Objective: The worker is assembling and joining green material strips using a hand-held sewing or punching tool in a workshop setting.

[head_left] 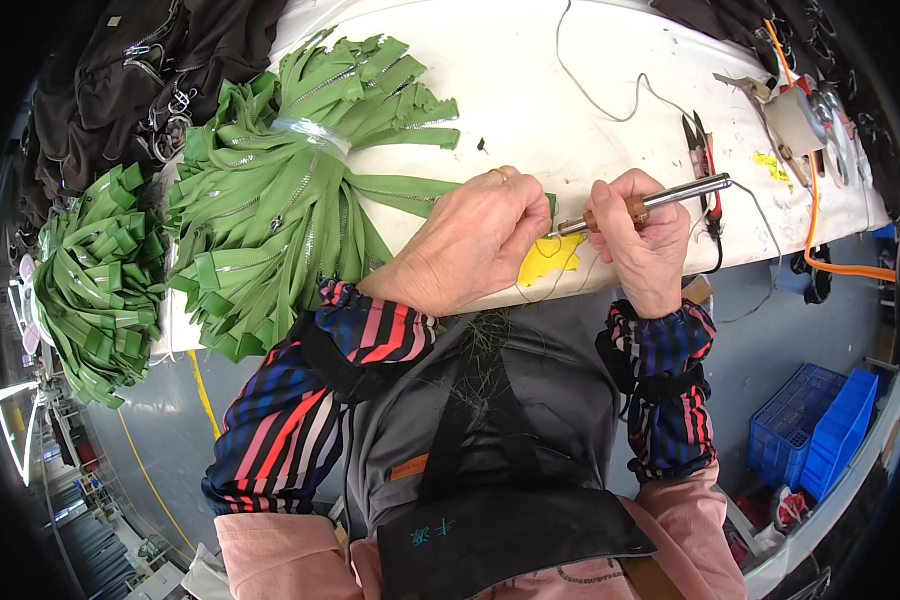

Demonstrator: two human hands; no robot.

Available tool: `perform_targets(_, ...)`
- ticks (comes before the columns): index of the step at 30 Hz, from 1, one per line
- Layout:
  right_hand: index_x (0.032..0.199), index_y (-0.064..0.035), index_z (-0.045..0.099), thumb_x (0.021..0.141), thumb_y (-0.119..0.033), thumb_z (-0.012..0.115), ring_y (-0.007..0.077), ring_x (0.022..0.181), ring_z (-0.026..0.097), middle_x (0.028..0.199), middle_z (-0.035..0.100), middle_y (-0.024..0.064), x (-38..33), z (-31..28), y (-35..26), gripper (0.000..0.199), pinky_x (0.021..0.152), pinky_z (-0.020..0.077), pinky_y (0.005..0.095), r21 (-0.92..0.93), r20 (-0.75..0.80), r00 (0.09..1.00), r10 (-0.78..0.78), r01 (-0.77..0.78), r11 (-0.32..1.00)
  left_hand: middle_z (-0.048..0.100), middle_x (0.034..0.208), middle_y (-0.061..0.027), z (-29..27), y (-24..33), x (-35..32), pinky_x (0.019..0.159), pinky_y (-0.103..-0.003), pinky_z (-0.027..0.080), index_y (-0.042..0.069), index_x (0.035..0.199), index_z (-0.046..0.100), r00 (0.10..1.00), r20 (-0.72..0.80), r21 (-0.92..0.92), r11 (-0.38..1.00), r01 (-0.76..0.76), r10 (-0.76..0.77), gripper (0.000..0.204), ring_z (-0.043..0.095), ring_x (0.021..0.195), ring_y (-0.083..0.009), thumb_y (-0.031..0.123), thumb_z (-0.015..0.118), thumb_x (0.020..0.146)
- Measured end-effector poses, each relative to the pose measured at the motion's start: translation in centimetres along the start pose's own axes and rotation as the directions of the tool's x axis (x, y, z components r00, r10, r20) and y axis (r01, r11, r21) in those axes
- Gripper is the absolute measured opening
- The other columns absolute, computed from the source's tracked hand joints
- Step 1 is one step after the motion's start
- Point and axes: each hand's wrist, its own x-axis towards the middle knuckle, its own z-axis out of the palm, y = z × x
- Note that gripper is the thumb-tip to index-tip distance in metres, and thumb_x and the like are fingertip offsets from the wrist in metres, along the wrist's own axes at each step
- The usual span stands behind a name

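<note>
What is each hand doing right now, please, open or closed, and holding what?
Left hand: closed, pressing a green zipper strip against the white table.
Right hand: closed around a soldering-iron-like tool.

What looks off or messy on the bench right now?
Loose thread clippings have piled up on the apron below the table edge. A yellow patch marks the white top beside the heated tool. Nothing looks spilled or broken.
</note>
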Motion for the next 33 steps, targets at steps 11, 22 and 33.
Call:
perform_targets(11, 0.072, -0.0009, 0.053, 0.087, -0.011, 0.055, 0.0067, 0.045, 0.049, 0.06, 0.055, 0.0035, 0.3, -0.2, 0.2, 0.018, 0.042, 0.0367, 0.019, 0.152, -0.229, 0.973, -0.033, 0.069, 0.986, 0.055, 0.085, -0.0039, -4.1, 1.0, -0.2, 0.055, -0.023, 0.041, 0.0, 0.088, 0.056, 0.928, 0.358, -0.161, 0.973, 0.168, -0.101, 0.011, 0.05, 0.071, -0.0082, 0.005, 0.057, 0.078)
perform_targets(22, 0.08, 0.0013, 0.055, 0.089, -0.02, 0.054, 0.0102, 0.046, 0.051, 0.067, 0.057, 0.0073, 0.9, -0.5, 0.8, 0.023, 0.043, 0.0421, 0.0206, 0.341, -0.371, 0.928, -0.04, 0.176, 0.924, 0.052, 0.081, -0.0157, -0.2, 1.6, 1.6, 0.069, -0.038, 0.043, 0.0, 0.089, 0.05, 0.993, 0.067, 0.231, 0.97, 0.079, -0.097, 0.016, 0.054, 0.077, -0.0331, 0.009, 0.057, 0.078)
perform_targets(33, 0.083, 0.0017, 0.054, 0.089, -0.021, 0.052, 0.0097, 0.046, 0.048, 0.064, 0.055, 0.0072, 0.8, -0.7, 0.7, 0.024, 0.048, 0.048, 0.025, 0.379, -0.4, 0.916, -0.035, 0.199, 0.904, 0.056, 0.073, -0.0153, -0.8, 0.7, 1.4, 0.067, -0.037, 0.044, -0.001, 0.084, 0.051, 0.981, -0.06, 0.245, 0.95, 0.192, -0.183, 0.013, 0.057, 0.073, -0.0301, 0.013, 0.052, 0.084)
